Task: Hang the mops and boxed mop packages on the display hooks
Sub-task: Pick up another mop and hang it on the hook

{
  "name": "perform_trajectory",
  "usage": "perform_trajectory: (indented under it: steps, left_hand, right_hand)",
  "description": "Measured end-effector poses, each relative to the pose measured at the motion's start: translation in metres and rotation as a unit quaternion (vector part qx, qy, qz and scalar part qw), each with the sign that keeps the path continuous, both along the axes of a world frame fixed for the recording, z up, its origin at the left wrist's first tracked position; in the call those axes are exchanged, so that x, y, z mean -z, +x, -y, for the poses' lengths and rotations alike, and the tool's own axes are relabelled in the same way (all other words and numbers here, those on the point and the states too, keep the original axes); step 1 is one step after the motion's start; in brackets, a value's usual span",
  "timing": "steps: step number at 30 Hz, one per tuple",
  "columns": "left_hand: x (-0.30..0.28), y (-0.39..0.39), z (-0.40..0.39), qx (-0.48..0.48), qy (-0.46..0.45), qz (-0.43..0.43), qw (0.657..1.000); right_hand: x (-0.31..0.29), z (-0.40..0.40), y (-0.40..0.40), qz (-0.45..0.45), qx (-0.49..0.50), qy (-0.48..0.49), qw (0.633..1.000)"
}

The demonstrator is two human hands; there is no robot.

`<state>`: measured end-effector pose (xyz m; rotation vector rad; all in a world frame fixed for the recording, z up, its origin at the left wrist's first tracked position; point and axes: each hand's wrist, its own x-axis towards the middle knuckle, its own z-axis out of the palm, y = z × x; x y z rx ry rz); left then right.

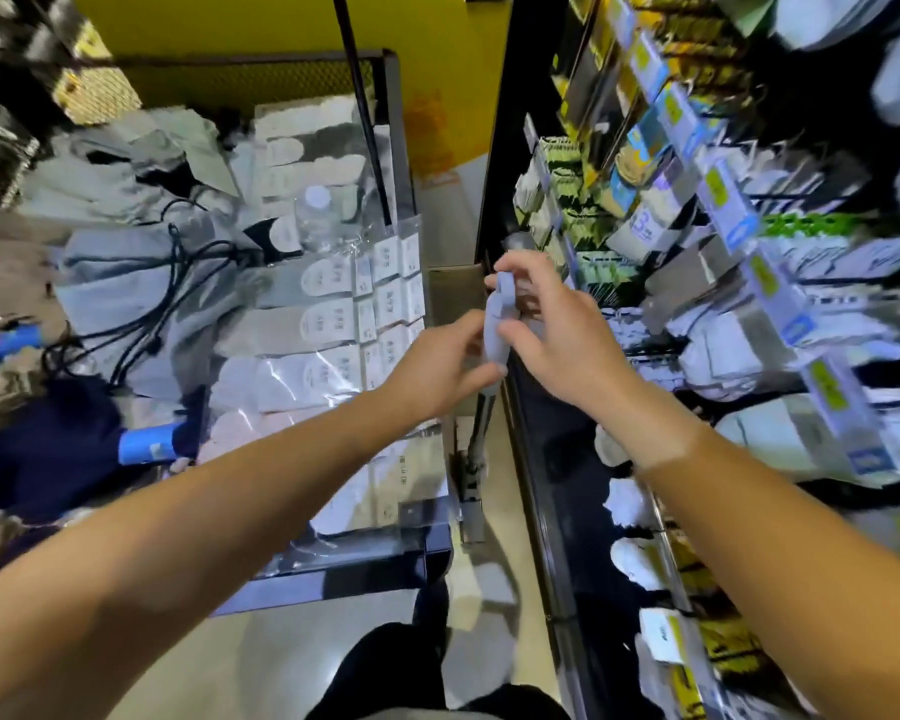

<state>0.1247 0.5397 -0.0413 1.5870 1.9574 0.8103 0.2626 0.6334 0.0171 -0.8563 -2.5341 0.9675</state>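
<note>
Pale grey-blue mop handle, upright

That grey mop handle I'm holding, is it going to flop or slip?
Probably stiff: the mop handle looks like moulded plastic above a straight pole. Likely light, since the left hand and right hand hold it by fingertips. Smooth, so possibly slippery.

Pale lavender-grey mop handle; yellow wall; black shelf frame; yellow-green price tags; blue tube.

Yellow wall, glossy beige floor, black display rack.
</note>
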Motion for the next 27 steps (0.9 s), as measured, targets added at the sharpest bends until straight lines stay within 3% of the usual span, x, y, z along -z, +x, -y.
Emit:
perform_trajectory:
  steps: [3, 12, 18, 27]
  left_hand:
    - [0.005, 0.025, -0.015, -0.011, 0.010, 0.040, 0.999]
    - [-0.008, 0.087, 0.008, -0.016, 0.079, 0.026, 0.996]
    - [-0.025, 0.133, 0.074, -0.058, 0.104, 0.015, 0.993]
    - [-0.065, 0.194, 0.215, -0.156, 0.083, 0.137, 0.975]
  right_hand:
    - [-0.001, -0.003, 0.020, -0.025, 0.039, -0.035, 0.998]
    - [-0.017, 0.032, 0.083, -0.079, 0.055, -0.012, 0.995]
    - [-0.039, 0.091, 0.127, -0.092, 0.014, 0.038, 0.995]
    - [-0.075, 0.210, 0.163, -0.148, -0.017, 0.041, 0.988]
